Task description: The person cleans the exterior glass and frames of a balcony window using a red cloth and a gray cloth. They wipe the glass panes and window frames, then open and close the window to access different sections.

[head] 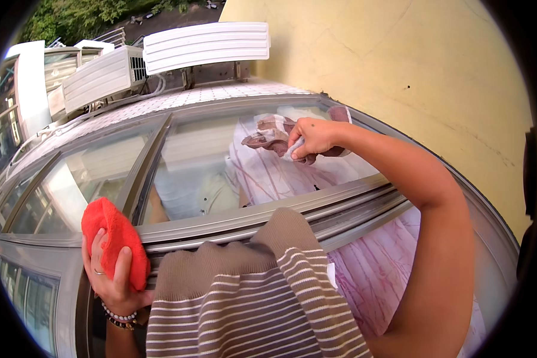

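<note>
My left hand (109, 273), with a ring and bead bracelets at the wrist, grips a folded red cloth (116, 241) beside the metal window frame (197, 230). Out over the window, my right hand (311, 138) pinches a brown and white patterned cloth (273, 129) and a pale grey-white part of cloth between thumb and fingers. The patterned cloth lies bunched against the glass pane (197, 165). Behind the glass, a white and pink patterned curtain (273, 174) shows beside reflections. The fingertips of my right hand are partly hidden by the cloth.
Beyond the window, white outdoor air-conditioner units (206, 47) stand on brackets above a tiled ledge (215, 94) with pipes. A yellow wall (407, 58) rises at the right. Window rails (340, 210) run close before my striped shirt (246, 304). Trees and ground lie far below.
</note>
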A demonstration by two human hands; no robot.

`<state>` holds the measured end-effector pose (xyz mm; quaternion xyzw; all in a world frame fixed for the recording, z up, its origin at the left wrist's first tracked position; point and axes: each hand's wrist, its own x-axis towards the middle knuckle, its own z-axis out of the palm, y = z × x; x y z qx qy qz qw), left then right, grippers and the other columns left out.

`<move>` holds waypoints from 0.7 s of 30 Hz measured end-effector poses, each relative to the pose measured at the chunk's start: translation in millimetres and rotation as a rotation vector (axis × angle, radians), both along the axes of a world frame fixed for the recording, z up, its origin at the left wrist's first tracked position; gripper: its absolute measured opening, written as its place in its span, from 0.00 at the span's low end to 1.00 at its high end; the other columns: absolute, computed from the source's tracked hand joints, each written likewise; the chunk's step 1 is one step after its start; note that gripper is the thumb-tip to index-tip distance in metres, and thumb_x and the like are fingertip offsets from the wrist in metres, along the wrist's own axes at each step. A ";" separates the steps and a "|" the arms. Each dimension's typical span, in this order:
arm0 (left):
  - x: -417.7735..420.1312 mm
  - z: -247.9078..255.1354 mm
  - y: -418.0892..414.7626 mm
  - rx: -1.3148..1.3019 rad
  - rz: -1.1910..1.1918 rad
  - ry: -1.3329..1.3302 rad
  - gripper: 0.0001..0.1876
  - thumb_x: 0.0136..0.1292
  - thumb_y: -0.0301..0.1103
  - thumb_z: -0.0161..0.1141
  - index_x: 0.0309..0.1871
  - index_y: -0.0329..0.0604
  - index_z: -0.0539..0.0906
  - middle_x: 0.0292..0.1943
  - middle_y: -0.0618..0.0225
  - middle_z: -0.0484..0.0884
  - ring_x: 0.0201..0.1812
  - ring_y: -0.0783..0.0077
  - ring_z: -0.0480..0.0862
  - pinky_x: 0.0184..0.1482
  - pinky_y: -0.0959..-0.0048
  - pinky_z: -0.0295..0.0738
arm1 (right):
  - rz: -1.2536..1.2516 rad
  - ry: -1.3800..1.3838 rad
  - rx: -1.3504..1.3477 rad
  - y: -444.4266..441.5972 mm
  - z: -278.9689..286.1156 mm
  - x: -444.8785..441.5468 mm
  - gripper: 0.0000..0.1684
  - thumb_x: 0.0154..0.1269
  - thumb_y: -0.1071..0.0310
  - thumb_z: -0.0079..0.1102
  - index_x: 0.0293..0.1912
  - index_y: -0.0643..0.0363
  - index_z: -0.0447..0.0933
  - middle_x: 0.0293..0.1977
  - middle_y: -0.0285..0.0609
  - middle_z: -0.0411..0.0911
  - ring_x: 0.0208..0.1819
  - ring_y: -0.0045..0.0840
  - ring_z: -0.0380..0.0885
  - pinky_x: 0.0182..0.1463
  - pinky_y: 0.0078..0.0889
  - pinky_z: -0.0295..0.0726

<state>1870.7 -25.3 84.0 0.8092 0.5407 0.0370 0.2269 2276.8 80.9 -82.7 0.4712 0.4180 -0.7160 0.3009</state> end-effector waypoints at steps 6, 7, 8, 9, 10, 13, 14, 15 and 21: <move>-5.6 -7.2 -9.3 0.050 0.021 0.052 0.30 0.43 0.45 0.67 0.50 0.45 0.71 0.51 0.43 0.70 0.52 0.41 0.73 0.54 0.35 0.61 | 0.003 0.093 -0.038 0.3 4.4 -5.0 0.10 0.55 0.70 0.61 0.35 0.67 0.78 0.24 0.38 0.78 0.25 0.20 0.78 0.30 0.23 0.76; -4.5 -7.3 -8.9 0.043 0.025 0.053 0.30 0.44 0.45 0.67 0.50 0.45 0.71 0.51 0.43 0.70 0.52 0.41 0.73 0.54 0.35 0.61 | 0.033 0.168 0.047 1.8 26.9 -2.4 0.09 0.55 0.71 0.61 0.34 0.67 0.78 0.25 0.39 0.78 0.27 0.21 0.78 0.30 0.23 0.76; -2.8 -5.3 -7.7 0.034 0.027 0.053 0.29 0.44 0.45 0.67 0.50 0.45 0.71 0.51 0.43 0.70 0.52 0.41 0.73 0.54 0.36 0.61 | 0.053 0.205 0.034 4.8 48.8 1.3 0.08 0.55 0.72 0.61 0.34 0.67 0.79 0.25 0.39 0.78 0.27 0.21 0.78 0.29 0.23 0.76; -1.7 -4.2 -5.4 0.029 0.021 0.051 0.29 0.45 0.44 0.67 0.50 0.45 0.71 0.50 0.43 0.70 0.52 0.41 0.73 0.54 0.36 0.61 | 0.064 0.239 0.025 6.1 61.3 4.4 0.08 0.55 0.72 0.61 0.34 0.66 0.79 0.25 0.40 0.78 0.27 0.21 0.78 0.29 0.23 0.76; -1.3 -3.5 -5.2 0.020 0.023 0.045 0.28 0.45 0.44 0.66 0.50 0.45 0.71 0.51 0.43 0.70 0.52 0.41 0.72 0.54 0.36 0.61 | 0.045 0.197 -0.005 5.4 59.2 3.9 0.07 0.55 0.72 0.61 0.34 0.66 0.79 0.25 0.40 0.78 0.27 0.20 0.78 0.28 0.23 0.76; -1.1 -2.1 -2.8 0.012 0.019 0.036 0.28 0.45 0.44 0.66 0.50 0.45 0.71 0.51 0.44 0.70 0.52 0.41 0.72 0.55 0.36 0.60 | 0.121 0.097 0.072 4.8 20.1 -0.6 0.07 0.56 0.72 0.59 0.34 0.66 0.78 0.25 0.39 0.79 0.26 0.20 0.78 0.27 0.24 0.75; -1.9 -1.7 -3.1 0.022 0.013 0.035 0.28 0.45 0.44 0.66 0.50 0.45 0.71 0.50 0.44 0.71 0.52 0.41 0.73 0.55 0.36 0.60 | 0.139 0.078 0.109 0.2 -9.1 -0.6 0.07 0.57 0.71 0.58 0.35 0.65 0.77 0.25 0.38 0.78 0.27 0.20 0.77 0.29 0.23 0.75; -2.7 -1.8 -3.8 0.035 0.014 0.044 0.28 0.45 0.44 0.66 0.50 0.45 0.71 0.50 0.44 0.71 0.51 0.41 0.73 0.55 0.36 0.60 | 0.164 0.069 0.149 2.6 -23.1 -8.8 0.07 0.58 0.70 0.56 0.36 0.64 0.76 0.25 0.37 0.78 0.27 0.19 0.77 0.30 0.23 0.75; -2.3 -3.5 -5.4 0.044 0.019 0.030 0.30 0.42 0.45 0.67 0.50 0.45 0.73 0.49 0.45 0.72 0.51 0.42 0.73 0.56 0.38 0.60 | 0.072 0.128 -0.123 1.7 13.5 -18.6 0.07 0.58 0.71 0.53 0.38 0.61 0.74 0.29 0.35 0.76 0.32 0.18 0.74 0.36 0.23 0.72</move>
